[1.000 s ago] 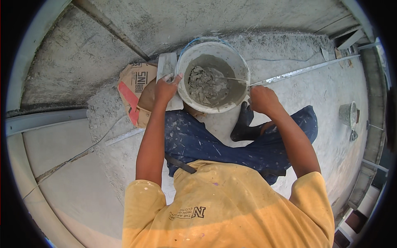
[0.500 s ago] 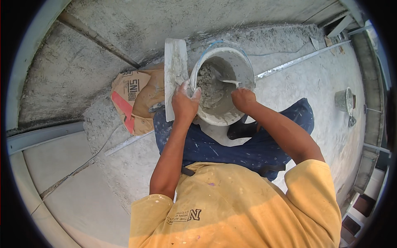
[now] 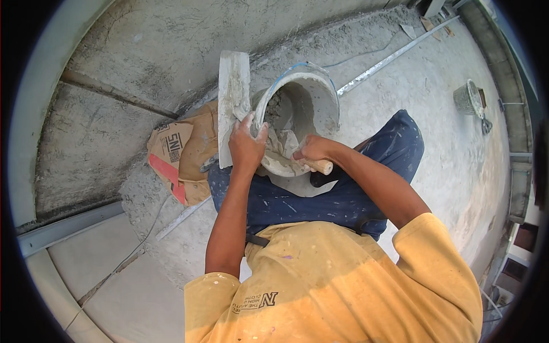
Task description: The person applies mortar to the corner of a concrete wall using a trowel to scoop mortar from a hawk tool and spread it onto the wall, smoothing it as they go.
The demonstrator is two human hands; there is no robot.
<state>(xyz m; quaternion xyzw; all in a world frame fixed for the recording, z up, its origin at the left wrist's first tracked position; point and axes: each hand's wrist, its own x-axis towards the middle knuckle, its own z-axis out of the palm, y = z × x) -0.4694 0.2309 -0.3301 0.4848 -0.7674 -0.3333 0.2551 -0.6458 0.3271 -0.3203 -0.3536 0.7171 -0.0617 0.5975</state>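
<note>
A white bucket point(image 3: 327, 110) with grey mortar inside and a blue-marked rim tips toward me between my legs. My left hand point(image 3: 247, 146) is closed on a flat, mortar-smeared hawk point(image 3: 233, 86), held upright along the bucket's left side, its fingers against the rim. My right hand point(image 3: 314, 147) grips a trowel point(image 3: 320, 166) by its pale wooden handle, with the blade low inside the bucket's near side, partly coated in mortar and hard to make out.
A torn brown paper sack point(image 3: 168, 146) lies left beside the concrete wall point(image 3: 131, 51). A long metal straightedge point(image 3: 389, 60) lies beyond the bucket. A grey pail point(image 3: 466, 100) sits at right. A thin cable point(image 3: 137, 246) crosses the floor at lower left.
The bucket has tipped toward me and the hawk has risen along its left side. My right hand has moved down and left, bringing the trowel to the near rim, handle now showing.
</note>
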